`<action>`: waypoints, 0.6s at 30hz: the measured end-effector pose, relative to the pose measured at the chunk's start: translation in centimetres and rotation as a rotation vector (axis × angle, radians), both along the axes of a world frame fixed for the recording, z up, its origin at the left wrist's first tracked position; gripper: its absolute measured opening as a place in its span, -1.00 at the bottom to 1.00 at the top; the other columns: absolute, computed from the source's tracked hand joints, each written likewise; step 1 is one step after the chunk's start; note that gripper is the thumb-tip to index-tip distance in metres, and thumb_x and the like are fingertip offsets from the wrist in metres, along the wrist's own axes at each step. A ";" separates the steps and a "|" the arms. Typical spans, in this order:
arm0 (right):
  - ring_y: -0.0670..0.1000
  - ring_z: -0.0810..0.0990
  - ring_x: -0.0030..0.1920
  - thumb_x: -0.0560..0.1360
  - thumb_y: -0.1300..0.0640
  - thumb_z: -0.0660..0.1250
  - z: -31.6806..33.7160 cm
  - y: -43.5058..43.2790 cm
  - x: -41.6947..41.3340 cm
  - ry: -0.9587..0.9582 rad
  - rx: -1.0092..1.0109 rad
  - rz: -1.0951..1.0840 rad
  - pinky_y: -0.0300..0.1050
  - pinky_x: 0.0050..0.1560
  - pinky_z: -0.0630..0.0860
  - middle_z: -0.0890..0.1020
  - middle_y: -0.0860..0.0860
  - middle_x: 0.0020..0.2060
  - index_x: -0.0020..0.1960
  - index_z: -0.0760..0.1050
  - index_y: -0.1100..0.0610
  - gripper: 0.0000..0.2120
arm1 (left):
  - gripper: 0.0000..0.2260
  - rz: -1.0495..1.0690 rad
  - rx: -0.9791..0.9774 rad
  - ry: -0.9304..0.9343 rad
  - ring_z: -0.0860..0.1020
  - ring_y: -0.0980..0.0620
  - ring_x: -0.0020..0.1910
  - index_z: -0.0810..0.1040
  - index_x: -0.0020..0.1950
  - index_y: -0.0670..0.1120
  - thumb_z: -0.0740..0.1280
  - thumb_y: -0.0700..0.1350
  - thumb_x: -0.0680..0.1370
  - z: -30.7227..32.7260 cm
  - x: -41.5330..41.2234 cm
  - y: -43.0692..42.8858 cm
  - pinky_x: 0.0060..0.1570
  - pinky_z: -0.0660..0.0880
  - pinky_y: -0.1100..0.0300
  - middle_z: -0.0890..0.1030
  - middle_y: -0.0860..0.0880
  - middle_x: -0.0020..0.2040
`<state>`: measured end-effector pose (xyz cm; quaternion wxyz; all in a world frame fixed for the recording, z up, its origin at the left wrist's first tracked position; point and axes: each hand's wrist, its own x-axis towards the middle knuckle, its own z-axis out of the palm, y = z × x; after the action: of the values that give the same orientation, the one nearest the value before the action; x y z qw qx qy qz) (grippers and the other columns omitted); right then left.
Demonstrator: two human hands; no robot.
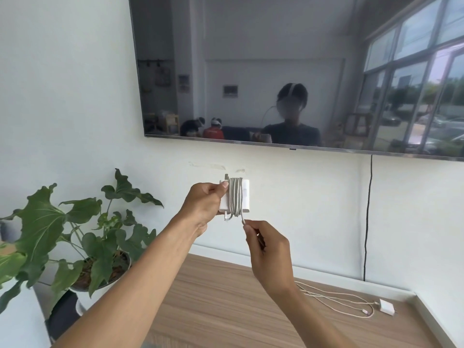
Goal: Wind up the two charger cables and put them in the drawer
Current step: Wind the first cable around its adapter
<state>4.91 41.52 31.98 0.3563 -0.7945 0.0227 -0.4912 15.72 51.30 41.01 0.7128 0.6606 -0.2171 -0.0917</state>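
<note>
White charger [244, 194] in left hand [203, 207], above right hand [268, 249].

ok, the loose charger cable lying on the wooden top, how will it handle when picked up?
Probably floppy: the loose cable lies in slack loops on the wooden top, so it should droop and trail. Likely light; its small white adapter at one end would dangle or drag. Unlikely to roll.

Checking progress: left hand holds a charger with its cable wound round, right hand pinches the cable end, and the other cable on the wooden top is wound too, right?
No: in the head view the other cable lies loose on the wooden top. The left hand holding the wound charger, right hand pinching its cable end: correct.
</note>
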 end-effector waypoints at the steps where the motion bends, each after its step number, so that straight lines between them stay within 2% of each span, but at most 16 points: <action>1: -0.09 0.34 -0.45 0.58 0.17 0.27 -0.3 -0.1 0.2 0.000 0.019 0.013 -0.36 -0.41 0.26 0.47 -0.16 -0.42 -0.03 0.58 0.09 -0.89 | -0.75 -0.020 0.008 -0.005 0.59 -0.04 -0.31 0.58 -0.23 -0.16 0.28 -0.10 0.60 -0.2 -0.2 -0.1 -0.09 0.61 0.03 0.62 -0.13 -0.24; 4: -0.10 0.39 -0.43 0.58 0.17 0.28 -0.5 -0.8 0.7 0.022 0.012 0.064 -0.33 -0.39 0.31 0.53 -0.18 -0.38 -0.07 0.57 0.10 -0.89 | -0.76 -0.092 0.016 0.008 0.59 0.01 -0.34 0.58 -0.18 -0.19 0.26 -0.10 0.61 -0.6 -0.6 0.1 -0.23 0.62 0.15 0.61 -0.12 -0.24; 6: -0.08 0.49 -0.36 0.58 0.15 0.28 -0.5 -1.6 1.0 0.048 -0.012 0.076 -0.29 -0.35 0.38 0.58 -0.18 -0.31 -0.07 0.58 0.05 -0.88 | -0.76 -0.154 0.004 0.034 0.60 0.04 -0.34 0.58 -0.06 -0.26 0.25 -0.10 0.61 -0.6 -0.7 0.7 -0.31 0.61 0.22 0.61 -0.13 -0.22; 8: -0.13 0.51 -0.33 0.57 0.13 0.26 -0.1 -2.8 1.1 0.098 -0.046 0.057 -0.36 -0.32 0.37 0.55 -0.17 -0.35 -0.12 0.56 -0.02 -0.85 | -0.74 -0.232 0.008 0.031 0.61 0.05 -0.31 0.57 0.07 -0.31 0.24 -0.11 0.61 -0.6 -0.9 1.2 -0.31 0.60 0.23 0.62 -0.13 -0.18; 10: -0.21 0.47 -0.38 0.52 0.19 0.22 0.9 -4.2 1.1 0.166 -0.077 0.050 -0.41 -0.32 0.31 0.49 -0.20 -0.42 -0.22 0.52 -0.02 -0.80 | -0.76 -0.274 0.053 -0.035 0.62 0.04 -0.23 0.56 0.11 -0.29 0.25 -0.14 0.60 -0.8 -1.2 1.4 -0.25 0.61 0.23 0.64 -0.12 -0.12; 12: -0.20 0.45 -0.41 0.49 0.26 0.20 2.7 -5.2 1.2 0.279 -0.152 0.042 -0.29 -0.31 0.34 0.50 -0.14 -0.44 -0.28 0.47 0.06 -0.78 | -0.80 -0.266 0.116 -0.115 0.61 0.05 -0.16 0.57 0.11 -0.23 0.27 -0.14 0.60 -1.1 -1.4 1.4 -0.25 0.57 0.27 0.65 -0.09 -0.08; 14: -0.21 0.48 -0.41 0.51 0.31 0.23 4.9 -5.7 1.4 0.410 -0.229 0.033 -0.28 -0.33 0.34 0.53 -0.10 -0.43 -0.22 0.54 0.09 -0.78 | -0.83 -0.242 0.173 -0.178 0.60 0.17 -0.17 0.59 0.09 -0.18 0.28 -0.12 0.59 -1.5 -1.3 1.5 -0.24 0.48 0.38 0.67 -0.03 -0.08; 16: -0.18 0.50 -0.38 0.55 0.24 0.26 7.2 -6.2 1.3 0.495 -0.265 0.007 -0.33 -0.30 0.38 0.55 -0.12 -0.41 -0.08 0.62 0.08 -0.82 | -0.84 -0.218 0.220 -0.225 0.59 0.31 -0.17 0.59 0.08 -0.14 0.29 -0.11 0.59 -1.9 -1.0 1.7 -0.23 0.41 0.53 0.68 0.01 -0.06; 18: -0.11 0.54 -0.33 0.56 0.15 0.27 9.2 -6.4 1.0 0.552 -0.281 -0.016 -0.24 -0.24 0.45 0.58 -0.14 -0.39 -0.05 0.65 0.04 -0.83 | -0.85 -0.175 0.258 -0.268 0.60 0.29 -0.08 0.59 0.07 -0.10 0.29 -0.08 0.59 -2.2 -0.8 1.8 -0.15 0.40 0.53 0.69 0.02 -0.02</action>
<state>5.87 35.16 41.15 0.2196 -0.9392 0.0565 -0.2579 14.95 53.11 38.81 0.5764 0.7312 -0.3531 -0.0915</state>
